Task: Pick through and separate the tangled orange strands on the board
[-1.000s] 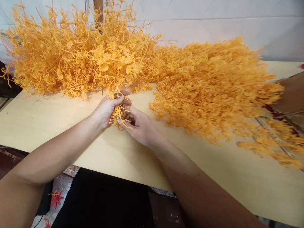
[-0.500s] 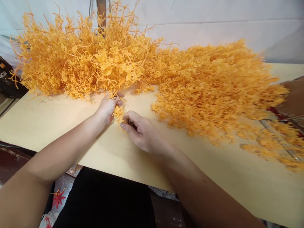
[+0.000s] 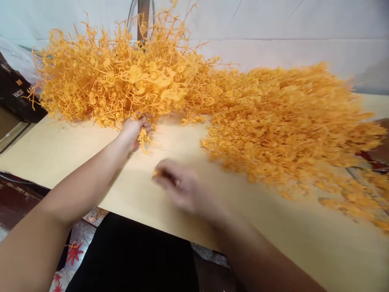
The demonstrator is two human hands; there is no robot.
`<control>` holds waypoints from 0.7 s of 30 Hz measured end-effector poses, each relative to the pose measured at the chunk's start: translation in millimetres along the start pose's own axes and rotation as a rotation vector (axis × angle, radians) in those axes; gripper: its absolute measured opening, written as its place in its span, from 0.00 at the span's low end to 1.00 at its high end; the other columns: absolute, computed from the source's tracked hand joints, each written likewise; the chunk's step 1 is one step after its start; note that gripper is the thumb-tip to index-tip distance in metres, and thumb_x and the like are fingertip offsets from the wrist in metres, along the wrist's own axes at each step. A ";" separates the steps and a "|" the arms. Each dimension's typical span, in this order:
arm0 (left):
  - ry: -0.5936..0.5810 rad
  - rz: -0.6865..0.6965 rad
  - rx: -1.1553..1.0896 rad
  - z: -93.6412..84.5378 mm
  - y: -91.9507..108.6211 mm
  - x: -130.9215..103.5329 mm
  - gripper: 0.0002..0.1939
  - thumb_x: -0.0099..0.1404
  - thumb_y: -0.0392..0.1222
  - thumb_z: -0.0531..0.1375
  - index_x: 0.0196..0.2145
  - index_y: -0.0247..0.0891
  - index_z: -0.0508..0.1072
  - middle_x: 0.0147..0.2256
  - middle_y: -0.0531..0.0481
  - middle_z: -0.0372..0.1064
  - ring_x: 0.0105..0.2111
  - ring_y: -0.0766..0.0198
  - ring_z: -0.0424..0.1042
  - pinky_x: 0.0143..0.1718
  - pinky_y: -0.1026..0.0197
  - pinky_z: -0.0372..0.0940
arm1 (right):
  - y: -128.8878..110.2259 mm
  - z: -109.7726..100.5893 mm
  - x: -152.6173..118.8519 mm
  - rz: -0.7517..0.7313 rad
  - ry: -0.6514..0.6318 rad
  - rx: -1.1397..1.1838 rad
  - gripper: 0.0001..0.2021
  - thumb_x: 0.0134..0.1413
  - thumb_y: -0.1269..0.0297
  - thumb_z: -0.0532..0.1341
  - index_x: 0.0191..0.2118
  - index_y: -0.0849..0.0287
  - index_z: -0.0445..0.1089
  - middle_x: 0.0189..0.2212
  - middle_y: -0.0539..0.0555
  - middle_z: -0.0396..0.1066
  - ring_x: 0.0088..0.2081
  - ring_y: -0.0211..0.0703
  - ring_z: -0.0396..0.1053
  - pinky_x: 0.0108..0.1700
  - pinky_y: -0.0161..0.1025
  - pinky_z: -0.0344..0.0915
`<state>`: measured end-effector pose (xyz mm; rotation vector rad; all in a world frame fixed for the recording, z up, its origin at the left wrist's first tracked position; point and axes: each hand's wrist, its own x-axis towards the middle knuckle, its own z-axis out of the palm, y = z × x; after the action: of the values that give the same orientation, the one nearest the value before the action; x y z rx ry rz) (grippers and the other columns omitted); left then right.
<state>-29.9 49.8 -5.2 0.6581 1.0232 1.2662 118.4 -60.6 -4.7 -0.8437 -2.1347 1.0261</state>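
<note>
My left hand is closed around a small orange plastic flower sprig, which pokes out below the fingers. That hand is at the front edge of a tall, tangled heap of orange plastic sprigs with long curly stems. Nearer to me, my right hand is over the table, apart from the left, its fingers curled into a pinch. Motion smears it; a hint of orange shows at its fingertips, too blurred to name.
A second, flatter heap of orange sprigs spreads over the right of the pale table. At the far left stands a black box beside clear plastic wrap. A brown post rises behind the left heap, before a white wall.
My right hand has pulled away from the sprig, down toward me. My left hand still grips the sprig by the heap. The view has shifted slightly.
</note>
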 end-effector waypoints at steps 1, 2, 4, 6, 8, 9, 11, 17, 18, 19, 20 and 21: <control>-0.047 -0.020 0.012 -0.7 -1.8 -2.0 0.06 0.62 0.30 0.47 0.31 0.34 0.62 0.15 0.58 0.53 0.14 0.78 0.55 0.16 0.74 0.51 | 6.6 -9.6 2.6 0.080 0.174 -0.019 0.07 0.52 0.70 0.53 0.25 0.58 0.55 0.20 0.47 0.57 0.23 0.32 0.56 0.25 0.32 0.53; -0.096 -0.050 0.022 -0.8 -4.1 -4.1 0.06 0.63 0.31 0.48 0.32 0.33 0.63 0.16 0.57 0.56 0.15 0.76 0.59 0.17 0.74 0.53 | 13.6 -20.8 4.9 0.146 0.377 -0.038 0.07 0.50 0.68 0.55 0.25 0.57 0.55 0.18 0.46 0.54 0.21 0.32 0.54 0.23 0.32 0.51; -0.172 -0.110 0.030 -0.2 -7.7 -7.5 0.05 0.63 0.34 0.49 0.33 0.32 0.65 0.18 0.54 0.61 0.18 0.74 0.64 0.19 0.72 0.57 | 26.6 -44.4 7.1 0.295 0.674 -0.055 0.07 0.45 0.71 0.58 0.26 0.57 0.56 0.17 0.44 0.52 0.18 0.31 0.51 0.21 0.33 0.49; -0.203 -0.144 0.024 0.6 -9.0 -9.4 0.06 0.63 0.37 0.51 0.34 0.33 0.66 0.20 0.52 0.65 0.20 0.73 0.66 0.20 0.71 0.60 | 36.7 -65.0 5.6 0.407 0.840 -0.107 0.06 0.44 0.72 0.58 0.28 0.57 0.59 0.18 0.44 0.54 0.18 0.31 0.50 0.20 0.33 0.49; -0.232 -0.175 0.023 1.2 -8.5 -11.0 0.07 0.63 0.39 0.51 0.34 0.33 0.66 0.21 0.52 0.66 0.21 0.71 0.68 0.22 0.70 0.61 | 45.2 -79.3 1.5 0.486 0.888 -0.244 0.04 0.44 0.72 0.58 0.30 0.58 0.64 0.21 0.47 0.55 0.19 0.31 0.51 0.24 0.36 0.54; -0.249 -0.188 0.024 1.4 -8.0 -11.9 0.08 0.63 0.40 0.51 0.34 0.33 0.66 0.22 0.51 0.67 0.22 0.71 0.69 0.22 0.70 0.62 | 49.4 -83.7 -0.7 0.514 0.890 -0.317 0.04 0.44 0.72 0.59 0.30 0.59 0.66 0.26 0.50 0.57 0.20 0.31 0.52 0.27 0.38 0.57; -0.299 -0.205 0.032 1.6 -7.8 -13.9 0.10 0.63 0.42 0.50 0.35 0.33 0.67 0.24 0.49 0.69 0.25 0.68 0.72 0.25 0.68 0.64 | 57.5 -87.5 -4.1 0.537 0.881 -0.421 0.04 0.43 0.70 0.60 0.30 0.61 0.69 0.33 0.55 0.59 0.23 0.32 0.56 0.33 0.41 0.60; -0.399 -0.167 0.009 3.5 -11.4 -20.9 0.16 0.62 0.45 0.49 0.41 0.33 0.68 0.32 0.44 0.73 0.36 0.61 0.73 0.36 0.60 0.67 | 57.8 -60.2 2.0 0.255 0.791 -0.435 0.09 0.50 0.63 0.55 0.29 0.61 0.69 0.27 0.56 0.65 0.29 0.40 0.62 0.35 0.43 0.61; -0.403 -0.160 0.000 4.9 -12.1 -22.8 0.16 0.62 0.45 0.49 0.42 0.33 0.68 0.33 0.44 0.73 0.37 0.61 0.73 0.38 0.59 0.67 | 54.3 -51.9 5.1 0.227 0.724 -0.358 0.11 0.52 0.61 0.54 0.30 0.61 0.69 0.27 0.55 0.66 0.27 0.39 0.62 0.32 0.41 0.61; -0.405 -0.155 -0.007 6.9 -12.7 -25.0 0.17 0.63 0.46 0.49 0.43 0.33 0.68 0.34 0.44 0.73 0.37 0.61 0.73 0.39 0.58 0.66 | 50.8 -43.5 8.4 0.207 0.652 -0.294 0.11 0.51 0.60 0.54 0.31 0.61 0.68 0.26 0.54 0.66 0.26 0.38 0.62 0.30 0.39 0.60; -0.409 -0.153 -0.012 9.2 -13.5 -27.5 0.18 0.63 0.46 0.48 0.43 0.33 0.68 0.35 0.44 0.72 0.37 0.62 0.73 0.40 0.58 0.66 | 47.9 -35.7 11.8 0.184 0.578 -0.229 0.11 0.51 0.59 0.54 0.32 0.61 0.68 0.27 0.54 0.66 0.26 0.37 0.62 0.28 0.38 0.60; -0.415 -0.154 -0.013 11.9 -14.4 -30.0 0.18 0.63 0.45 0.48 0.44 0.32 0.68 0.36 0.44 0.72 0.37 0.62 0.72 0.41 0.58 0.66 | 45.8 -28.8 15.0 0.165 0.521 -0.161 0.11 0.51 0.58 0.55 0.33 0.61 0.67 0.28 0.54 0.66 0.26 0.36 0.62 0.27 0.37 0.60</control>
<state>-12.2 19.2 -4.9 0.7782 0.7065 0.9495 143.4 -14.3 -24.1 -1.2285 -1.7352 0.6231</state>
